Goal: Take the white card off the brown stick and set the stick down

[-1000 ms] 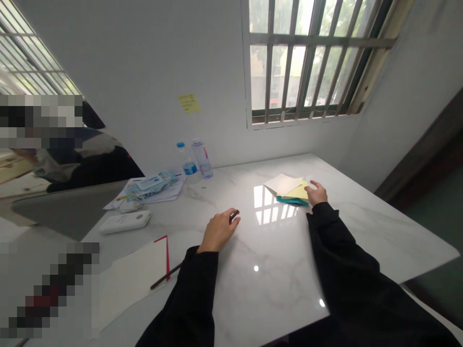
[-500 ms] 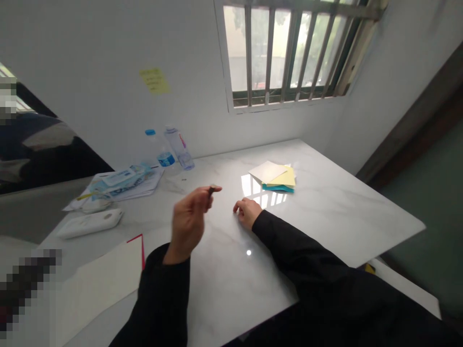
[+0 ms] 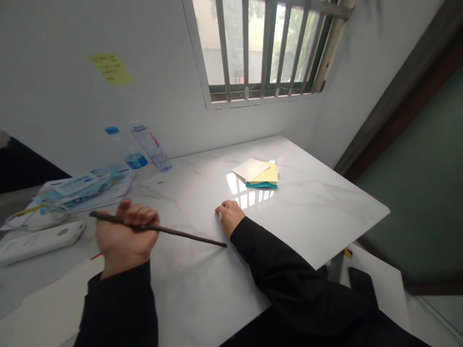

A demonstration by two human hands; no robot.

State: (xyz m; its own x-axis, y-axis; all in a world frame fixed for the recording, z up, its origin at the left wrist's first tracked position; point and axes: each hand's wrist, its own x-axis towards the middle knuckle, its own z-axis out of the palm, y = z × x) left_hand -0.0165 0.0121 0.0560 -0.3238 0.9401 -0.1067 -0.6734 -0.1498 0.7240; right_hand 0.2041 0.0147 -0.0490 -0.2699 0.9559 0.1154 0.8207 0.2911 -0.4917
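Observation:
My left hand [image 3: 126,236] is closed around a thin dark brown stick [image 3: 191,236], its palm side turned up. The thick end of the stick juts out left of the hand; the thin end points right, towards my right wrist. My right hand [image 3: 230,218] rests on the white marbled table [image 3: 318,193], loosely bent, fingertips on the surface, with nothing visible in it. Just beyond it lies a small pile of sticky notes [image 3: 262,174], with pale, yellow and teal sheets.
Two plastic bottles [image 3: 154,149] stand by the wall. Papers with a blue-and-white package [image 3: 88,185], clear glasses [image 3: 39,215] and a white device [image 3: 43,241] lie at left. A cream sheet [image 3: 47,303] is near front left. A dark phone-like object [image 3: 362,286] sits lower right.
My left hand has turned over and moved left and nearer, so the stick's whole length now shows. The view has swung right. My right hand stays on the table.

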